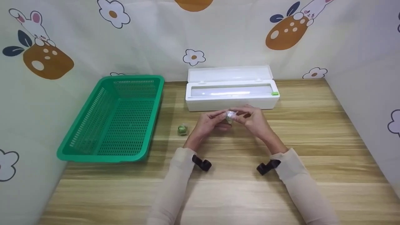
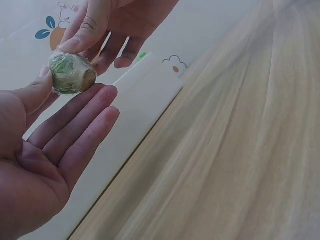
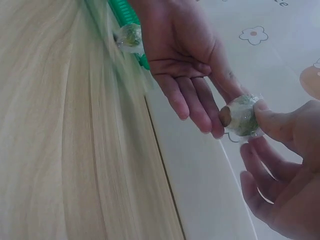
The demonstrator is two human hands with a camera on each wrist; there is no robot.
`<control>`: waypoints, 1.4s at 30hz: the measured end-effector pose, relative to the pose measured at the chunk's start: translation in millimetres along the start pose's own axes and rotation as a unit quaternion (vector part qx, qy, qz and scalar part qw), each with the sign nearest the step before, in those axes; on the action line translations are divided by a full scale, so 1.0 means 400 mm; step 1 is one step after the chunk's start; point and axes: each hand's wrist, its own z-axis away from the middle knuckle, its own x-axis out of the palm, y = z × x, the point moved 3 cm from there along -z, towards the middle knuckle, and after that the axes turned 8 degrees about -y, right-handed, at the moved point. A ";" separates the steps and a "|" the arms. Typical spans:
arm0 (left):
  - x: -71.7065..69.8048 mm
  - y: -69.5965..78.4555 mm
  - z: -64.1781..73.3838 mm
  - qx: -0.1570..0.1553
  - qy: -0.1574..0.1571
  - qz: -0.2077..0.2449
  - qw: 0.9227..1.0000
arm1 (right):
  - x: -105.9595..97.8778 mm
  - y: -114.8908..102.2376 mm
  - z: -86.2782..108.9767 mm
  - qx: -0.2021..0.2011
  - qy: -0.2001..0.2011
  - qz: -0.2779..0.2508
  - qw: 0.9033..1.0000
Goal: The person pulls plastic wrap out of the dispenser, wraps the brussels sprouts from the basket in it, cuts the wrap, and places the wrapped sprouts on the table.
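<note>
Both hands hold a small Brussels sprout point(image 2: 72, 75) wrapped in clear film, just in front of the white box. My left hand point(image 1: 207, 124) pinches it from one side, the other fingers stretched out under it in the left wrist view. From the other side my right hand point(image 1: 255, 121) pinches the film-covered sprout between thumb and fingers. Its brown cut end faces left in the right wrist view. A second wrapped sprout point(image 1: 182, 129) lies on the table, left of my left hand.
A white cling film box point(image 1: 232, 102) with raised lid point(image 1: 230, 74) and green slider point(image 1: 275, 93) stands against the patterned backdrop. A green perforated basket point(image 1: 149, 137) sits on the left of the wooden table point(image 1: 231, 193). Black wrist cameras point(image 1: 203, 164) are strapped at both cuffs.
</note>
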 end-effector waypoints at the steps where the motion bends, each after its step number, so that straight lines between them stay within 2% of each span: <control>1: 0.001 0.002 0.001 -0.001 0.001 -0.004 1.000 | 0.000 0.001 -0.001 0.006 -0.003 -0.005 1.000; 6: 0.004 0.014 0.005 -0.006 -0.023 -0.045 0.999 | -0.006 0.000 0.001 0.011 0.008 -0.019 1.000; 13: 0.000 0.024 0.008 0.043 -0.046 -0.096 0.993 | -0.009 -0.004 0.006 -0.023 0.027 -0.022 0.999; 16: -0.002 0.024 0.008 0.050 -0.040 -0.124 0.990 | -0.008 -0.005 0.008 -0.030 0.035 -0.014 0.999; 22: -0.008 0.025 0.009 0.047 -0.019 -0.130 0.990 | -0.009 -0.002 0.003 -0.008 0.023 -0.018 1.000; 26: -0.005 0.027 0.008 0.066 -0.014 -0.134 0.989 | -0.015 -0.002 0.001 0.011 0.014 -0.030 0.999; 29: -0.003 0.029 0.006 0.092 -0.005 -0.156 0.983 | -0.016 -0.007 0.004 0.007 0.013 -0.045 0.999; 32: -0.002 0.030 0.005 0.101 -0.001 -0.163 0.981 | -0.017 -0.008 0.007 -0.002 0.004 -0.061 0.998; 34: -0.004 0.029 0.004 0.096 -0.004 -0.158 0.983 | -0.017 -0.004 0.007 -0.001 -0.005 -0.072 0.997; 36: -0.008 0.026 0.004 0.077 -0.002 -0.144 0.987 | -0.015 0.004 0.005 0.009 -0.016 -0.088 0.996; 40: -0.012 0.020 0.005 0.042 -0.009 -0.073 0.996 | -0.008 0.012 0.000 0.038 -0.031 -0.134 0.990; 42: -0.010 0.018 0.004 0.028 -0.014 -0.041 0.999 | -0.006 0.013 -0.001 0.045 -0.031 -0.149 0.987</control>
